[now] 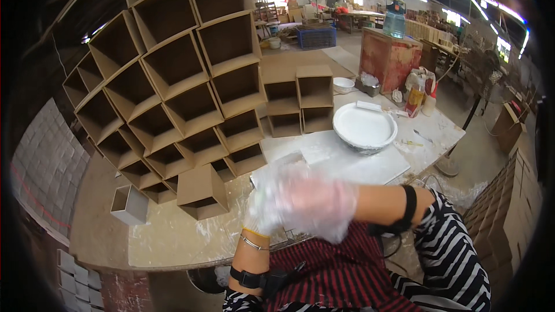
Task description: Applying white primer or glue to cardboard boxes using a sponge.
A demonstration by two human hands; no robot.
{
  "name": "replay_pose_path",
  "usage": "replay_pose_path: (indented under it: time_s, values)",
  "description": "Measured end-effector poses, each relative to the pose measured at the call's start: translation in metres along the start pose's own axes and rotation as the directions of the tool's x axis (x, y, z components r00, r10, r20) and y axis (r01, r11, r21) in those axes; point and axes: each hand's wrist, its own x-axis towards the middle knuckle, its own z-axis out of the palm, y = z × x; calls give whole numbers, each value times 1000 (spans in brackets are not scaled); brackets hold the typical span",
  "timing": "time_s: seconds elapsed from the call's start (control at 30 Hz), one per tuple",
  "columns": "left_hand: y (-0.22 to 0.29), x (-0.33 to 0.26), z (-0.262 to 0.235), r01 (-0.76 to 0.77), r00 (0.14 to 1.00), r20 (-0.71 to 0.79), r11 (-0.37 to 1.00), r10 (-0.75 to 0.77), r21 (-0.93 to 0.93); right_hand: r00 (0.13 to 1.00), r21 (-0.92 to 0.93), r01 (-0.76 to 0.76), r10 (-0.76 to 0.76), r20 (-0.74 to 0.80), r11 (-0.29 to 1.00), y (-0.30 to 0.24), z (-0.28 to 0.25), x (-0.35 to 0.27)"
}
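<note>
glue-smeared worktable [173, 237] in a workshop, stacked brown boxes [173, 81] behind.

Ahead and left of my hands I see a tall stack of open brown cardboard boxes [173, 75]; one brown box [200, 192] sits just left of them, with a smaller grey-sided box [129, 204] further left. Flattened brown cartons [509, 196] stand far right.

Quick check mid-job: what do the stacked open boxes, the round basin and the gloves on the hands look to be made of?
Stacked open boxes: brown board, likely cardboard or thin fibreboard, matte, with plain cut edges. Round basin: looks like plastic or enamel, coated white inside with what seems glue or paste. Gloves on the right hand and left hand: thin translucent plastic, crinkled and blurred.
</note>
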Motion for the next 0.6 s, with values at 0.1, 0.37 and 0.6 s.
replay_pose_path:
  time_s: [0.1, 0.37, 0.6]
  values:
    - [0, -6, -1, 21, 1000, -9, 998, -22, -55, 987, 184, -72, 44, 153, 980, -12, 11, -6]
    - [-23, 0, -22, 14, 993, -116, 980, -37, -196, 975, -90, 91, -108, -197, 992, 16, -2, -2]
    - [22, -11, -17, -113, 989, 91, 993, 116, -39, 997, -91, 26, -32, -64, 996, -10, -14, -57]
